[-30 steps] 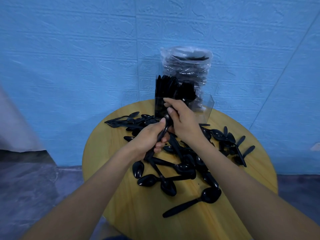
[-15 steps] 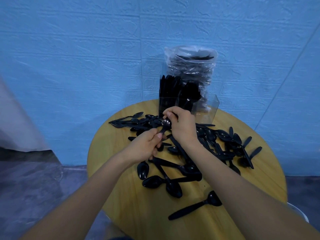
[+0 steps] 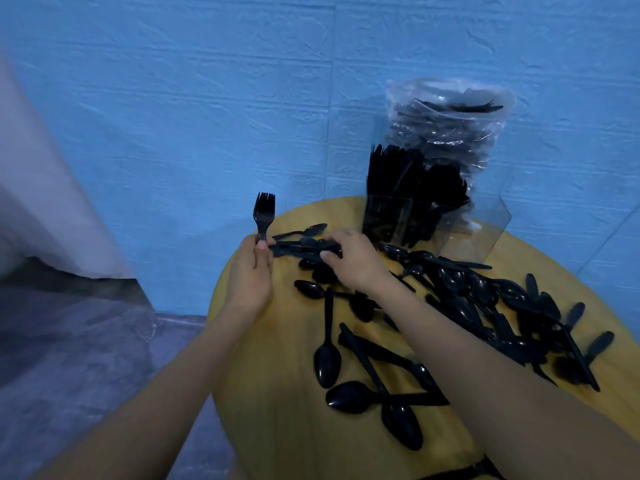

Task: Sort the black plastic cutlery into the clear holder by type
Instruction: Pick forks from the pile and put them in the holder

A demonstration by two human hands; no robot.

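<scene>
My left hand (image 3: 250, 271) grips a black plastic fork (image 3: 264, 214) by its handle, tines up, at the table's left edge. My right hand (image 3: 349, 259) reaches into a small heap of black cutlery (image 3: 298, 245) at the far left of the table, its fingers curled round some of the pieces. Black spoons (image 3: 360, 396) lie scattered over the round wooden table (image 3: 284, 427). The clear holder (image 3: 460, 233) stands at the back, with upright black cutlery (image 3: 408, 181) in its left part.
A clear plastic bag of more black cutlery (image 3: 450, 123) stands behind the holder against the blue wall. A dense pile of spoons (image 3: 512, 313) covers the table's right side. Grey floor lies to the left, below the table edge.
My left hand has lifted a fork upright and moved left. My right hand has dropped from in front of the holder to the cutlery heap at the far left. The camera has turned left.
</scene>
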